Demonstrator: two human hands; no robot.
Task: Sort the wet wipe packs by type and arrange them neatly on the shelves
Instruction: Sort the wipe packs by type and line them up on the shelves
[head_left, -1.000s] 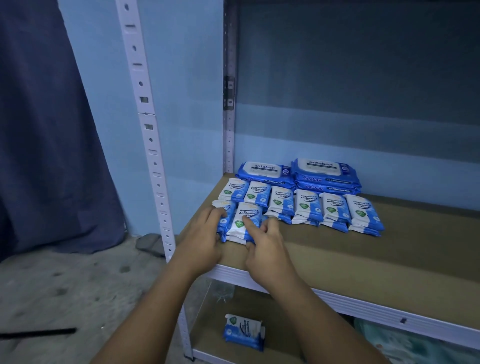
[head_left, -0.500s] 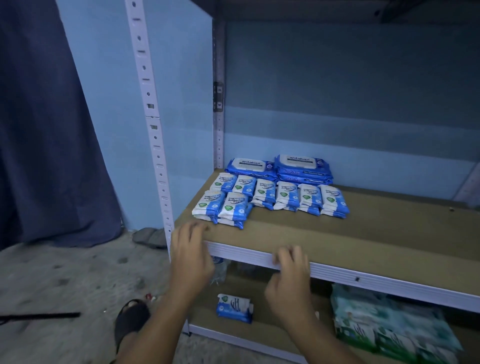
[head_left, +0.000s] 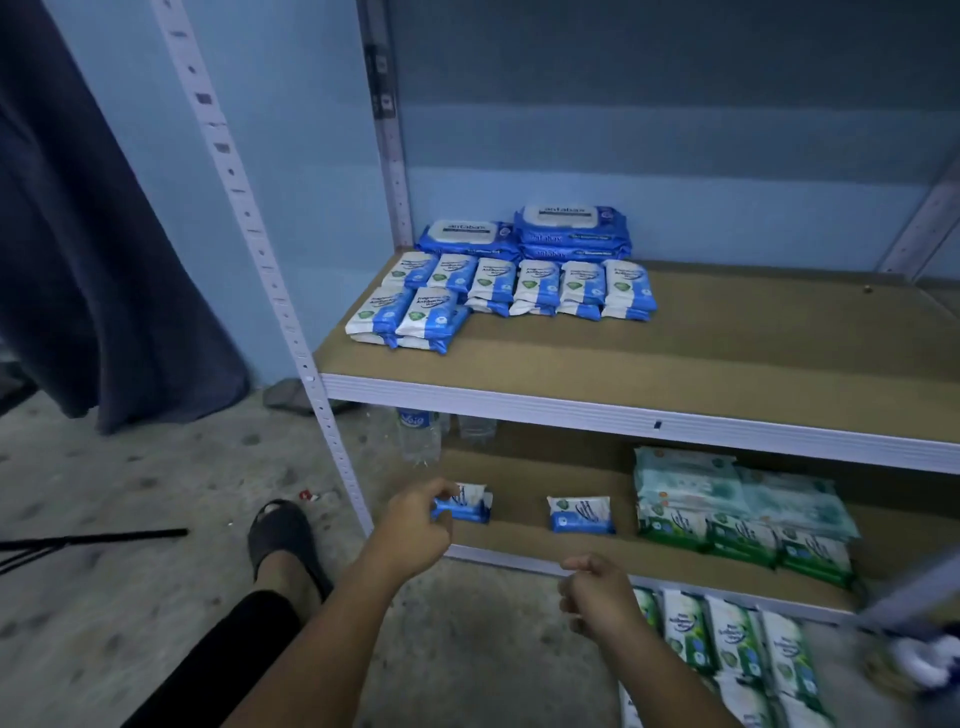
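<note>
A white slotted post (head_left: 291, 332) is seen at the rack's left front corner, just left of the left hand (head_left: 418, 522); a dark curtain (head_left: 78, 234) is hung further left. Clear bottles (head_left: 421, 434) are stood at the back of the lower shelf (head_left: 524, 543), behind that hand. A sandalled foot (head_left: 283, 540) is planted on the floor (head_left: 130, 467), which is bare, stained concrete. The wall (head_left: 311, 156) is painted pale blue; both shelves are brown board edged in white.

On the upper shelf (head_left: 753, 353), small packs (head_left: 524, 291) (blue and white) are laid in rows at the left, with large packs (head_left: 524, 236) stacked behind them by the wall. On the lower shelf, a blue pack (head_left: 467, 506) is gripped at its left end by the left hand, fingers above and thumb beneath. A second pack (head_left: 581, 515) is laid to its right, apart from it, and green packs (head_left: 737, 519) are piled further right. The right hand (head_left: 597, 595) is held before the shelf edge with fingers curled and nothing in it. Bottom packs (head_left: 727, 639) are lined up below that shelf.
</note>
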